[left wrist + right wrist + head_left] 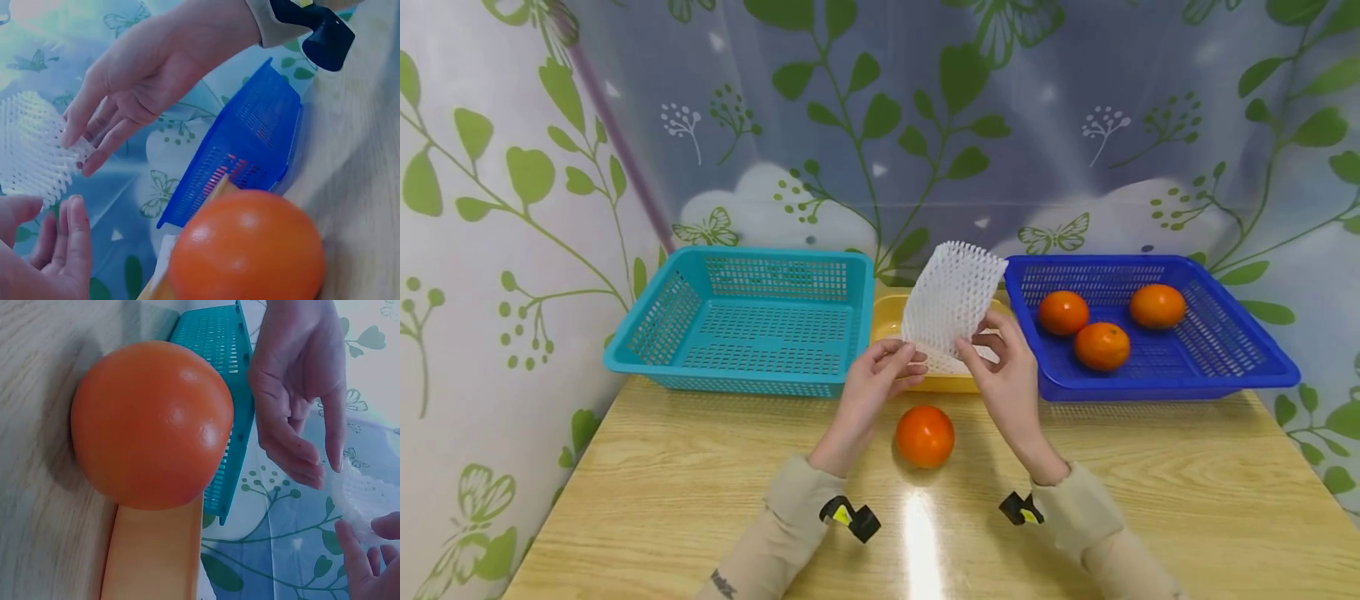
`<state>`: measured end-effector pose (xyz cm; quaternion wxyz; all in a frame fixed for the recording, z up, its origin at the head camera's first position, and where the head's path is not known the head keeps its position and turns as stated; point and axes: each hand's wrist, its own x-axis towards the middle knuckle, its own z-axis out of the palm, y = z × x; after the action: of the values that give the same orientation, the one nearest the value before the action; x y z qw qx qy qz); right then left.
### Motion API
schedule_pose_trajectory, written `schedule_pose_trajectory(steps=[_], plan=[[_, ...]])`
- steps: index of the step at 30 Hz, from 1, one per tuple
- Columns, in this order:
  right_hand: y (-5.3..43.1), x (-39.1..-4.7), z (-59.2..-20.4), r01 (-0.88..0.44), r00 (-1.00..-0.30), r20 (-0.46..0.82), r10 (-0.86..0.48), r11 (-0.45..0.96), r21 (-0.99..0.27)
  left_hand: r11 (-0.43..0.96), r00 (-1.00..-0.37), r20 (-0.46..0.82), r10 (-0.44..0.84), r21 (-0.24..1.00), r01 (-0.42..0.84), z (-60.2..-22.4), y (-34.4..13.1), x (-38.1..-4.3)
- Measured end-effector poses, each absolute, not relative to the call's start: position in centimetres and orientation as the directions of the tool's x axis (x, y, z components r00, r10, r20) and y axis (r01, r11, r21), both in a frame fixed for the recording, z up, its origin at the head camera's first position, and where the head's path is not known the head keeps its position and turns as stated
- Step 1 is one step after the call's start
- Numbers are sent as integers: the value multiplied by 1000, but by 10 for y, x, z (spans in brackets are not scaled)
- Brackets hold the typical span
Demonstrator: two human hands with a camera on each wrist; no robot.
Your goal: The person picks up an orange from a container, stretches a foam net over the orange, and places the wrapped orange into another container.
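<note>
Right hand (1015,387): fingers pinch the white foam net (951,287) | Left hand (869,382): fingers parted beside its edge, contact I cannot tell | Orange fruit (925,437): on the surface (700,500), before the yellow tray (951,383) | Step, I judge: opening the net; next move likely calls for spreading its mouth

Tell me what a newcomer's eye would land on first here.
Probably the glossy orange fruit on the wooden table, in front of the yellow container. Above that container, the right hand pinches a white mesh net. Three similar fruits glow inside the blue basket at right.
</note>
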<state>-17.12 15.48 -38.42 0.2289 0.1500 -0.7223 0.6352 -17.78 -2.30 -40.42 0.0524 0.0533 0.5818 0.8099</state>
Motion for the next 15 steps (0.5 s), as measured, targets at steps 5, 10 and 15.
schedule_pose_trajectory(steps=[5, 10, 15], plan=[[154, -170, -390, -488, -866, 496, 59, 114, -865, -355, -989, 35, 146, 935, -20, -406, -21, -176], [150, -168, -394, -472, -877, 479, 32, 119, -873, -358, -991, 33, 129, 933, -16, -407, -20, -176], [146, -166, -398, -472, -879, 477, 11, 128, -872, -372, -992, -2, 125, 927, -49, -410, -21, -178]])
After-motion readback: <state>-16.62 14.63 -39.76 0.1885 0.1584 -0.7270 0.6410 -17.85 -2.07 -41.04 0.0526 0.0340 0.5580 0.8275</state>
